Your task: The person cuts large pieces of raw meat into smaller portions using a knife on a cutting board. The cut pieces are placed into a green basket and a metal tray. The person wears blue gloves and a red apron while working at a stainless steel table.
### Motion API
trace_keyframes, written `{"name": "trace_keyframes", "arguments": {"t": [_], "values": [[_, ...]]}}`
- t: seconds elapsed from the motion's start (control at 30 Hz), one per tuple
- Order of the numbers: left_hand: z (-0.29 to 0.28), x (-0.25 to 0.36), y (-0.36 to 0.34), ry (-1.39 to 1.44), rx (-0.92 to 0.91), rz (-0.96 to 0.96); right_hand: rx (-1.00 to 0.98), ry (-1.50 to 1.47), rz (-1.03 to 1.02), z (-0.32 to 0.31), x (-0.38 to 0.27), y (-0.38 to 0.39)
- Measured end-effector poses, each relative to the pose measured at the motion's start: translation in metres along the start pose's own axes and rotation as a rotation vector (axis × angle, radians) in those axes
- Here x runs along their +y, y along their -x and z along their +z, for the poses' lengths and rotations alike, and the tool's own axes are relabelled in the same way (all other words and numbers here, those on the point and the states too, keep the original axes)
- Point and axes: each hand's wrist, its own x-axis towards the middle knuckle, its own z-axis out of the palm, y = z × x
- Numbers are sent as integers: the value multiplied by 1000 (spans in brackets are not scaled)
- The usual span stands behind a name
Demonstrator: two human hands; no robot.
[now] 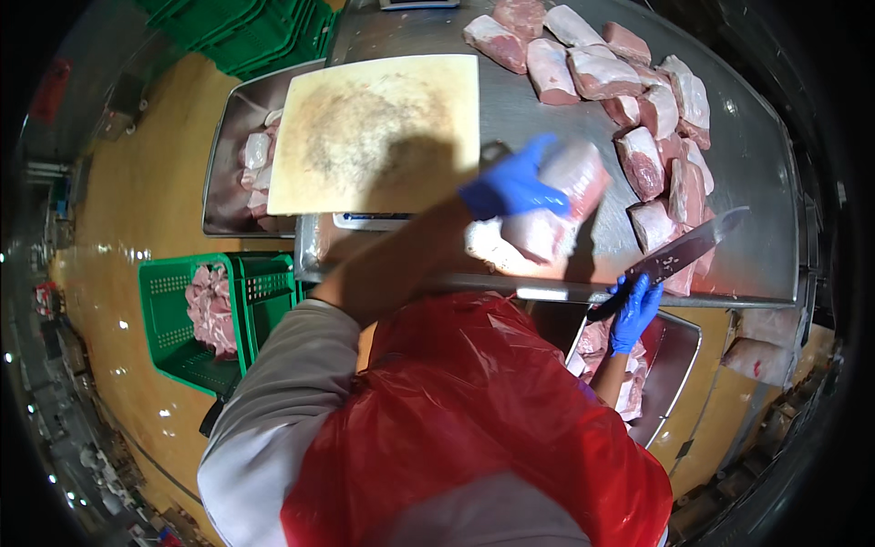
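My left hand [518, 185], in a blue glove, grips a pale pink block of raw meat [580, 176] by its left end, above the steel table. The block is slightly blurred. Just below it, near the table's front edge, is another chunk of meat [536, 233]. At the right, my right hand [637, 313], also gloved in blue, is closed around the dark handle of a large knife [685, 252]. The blade points up and to the right, in front of several meat blocks [649, 225] at the table's edge.
A worn cutting board [383, 128] lies at the left of the steel table [747, 196]. Meat blocks [606, 73] are piled at the back right. Steel tubs [219, 205] [679, 365] and a green crate [164, 333] hold meat. Green crates [246, 36] stand at the far left.
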Motion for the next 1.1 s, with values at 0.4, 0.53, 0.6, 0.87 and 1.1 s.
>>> {"name": "trace_keyframes", "arguments": {"t": [0.4, 0.53, 0.6, 0.87, 1.1], "values": [[-206, -55, 102, -898, 758, -57, -604, -59, -120, 183, -88, 26], [-204, -70, 192, -733, 783, 75, -635, -17, -191, 219, -124, 58], [-199, -94, 218, -713, 776, 91, -653, 190, -95, 225, -118, 76], [-176, -100, 182, -545, 1108, 395, -944, 825, -814, 345, -77, 135], [-179, -106, 183, -563, 1082, 227, -1064, 1132, -724, 398, -93, 148]]}}
